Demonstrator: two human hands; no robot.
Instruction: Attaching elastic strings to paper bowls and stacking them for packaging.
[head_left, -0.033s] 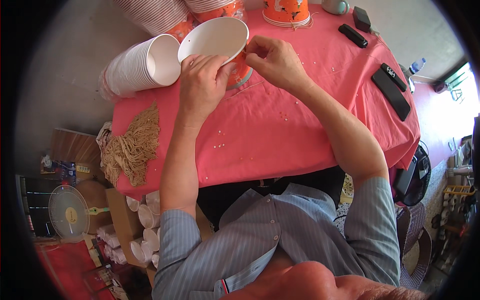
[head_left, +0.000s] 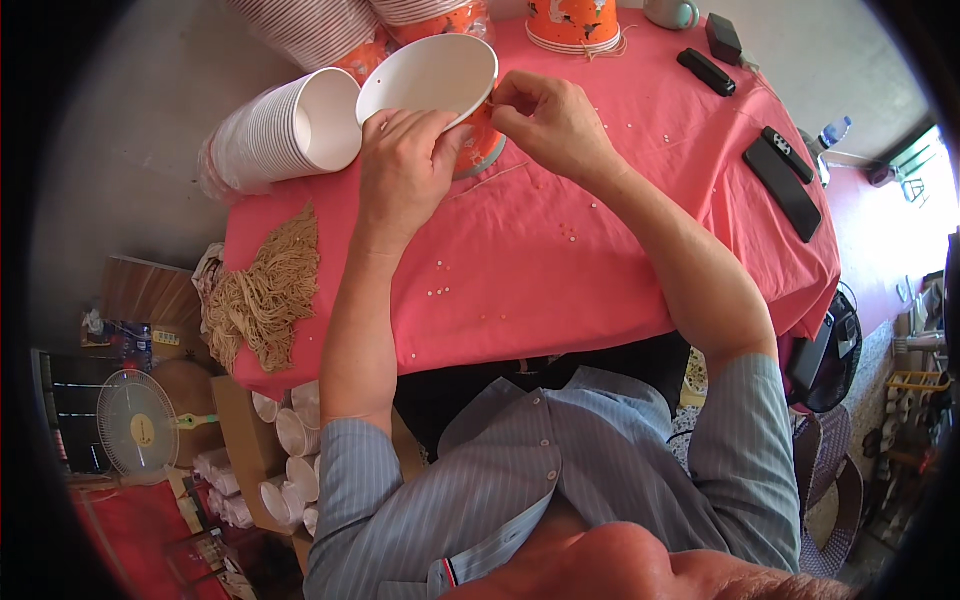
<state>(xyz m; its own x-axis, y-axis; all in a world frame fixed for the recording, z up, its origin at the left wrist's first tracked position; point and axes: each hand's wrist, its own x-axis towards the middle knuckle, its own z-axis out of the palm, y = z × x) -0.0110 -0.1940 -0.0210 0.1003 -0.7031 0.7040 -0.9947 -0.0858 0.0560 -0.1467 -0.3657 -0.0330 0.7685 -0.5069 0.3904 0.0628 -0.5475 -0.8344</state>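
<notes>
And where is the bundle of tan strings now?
In the head view, the tan strings lie on the pink cloth at its left edge, below the white bucket stack.

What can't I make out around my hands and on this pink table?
In the head view:
Anything the right hand pinches: hidden by its fingers.
Outside of the held bucket, partly: behind the left hand.
Top of the far orange bucket: cut off by upper edge.
Pale specks: too small to identify.

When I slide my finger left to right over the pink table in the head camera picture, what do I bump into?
Tan string bundle → orange-sided paper bucket with white inside → right hand → pale teal mug → black smartphone
</notes>
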